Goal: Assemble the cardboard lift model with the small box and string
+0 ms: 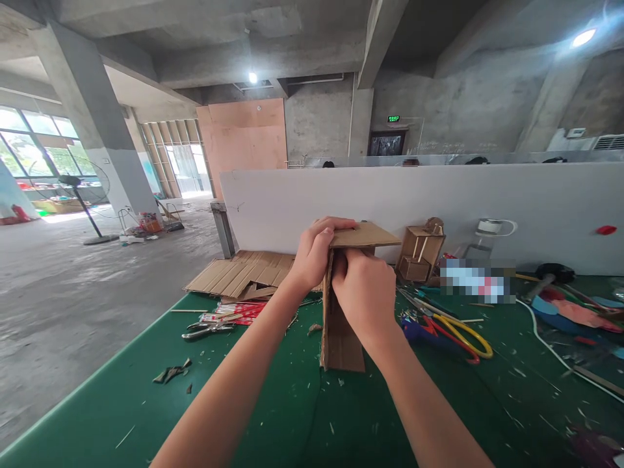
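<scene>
In the head view, a cardboard structure [345, 344] stands upright near the middle of the green surface [273, 409], its flat top panel [377, 235] jutting out to the right. The left hand [314, 253] is clamped on the structure's upper left edge, its fingers reaching over the panel. Just beside it, the right hand [366, 292] is curled beneath the panel, against the structure; its fingertips are hidden, so I cannot tell whether they grip the cardboard.

To the far left of the structure lie flat cardboard sheets [229, 276], with red-and-white packets [246, 312] and metal pliers [207, 330] nearer. Dark scraps [173, 372] lie near the left edge of the surface. On the far right, a small open cardboard box [422, 250] stands close to a white partition [439, 195]. Nearer, to the right of the right hand, a tool with yellow handles [468, 335] lies among other tools. A white cable [541, 335] runs along the right side of the surface. Well beyond the surface, at the far left, a standing fan [82, 201] is on the concrete floor [156, 279].
</scene>
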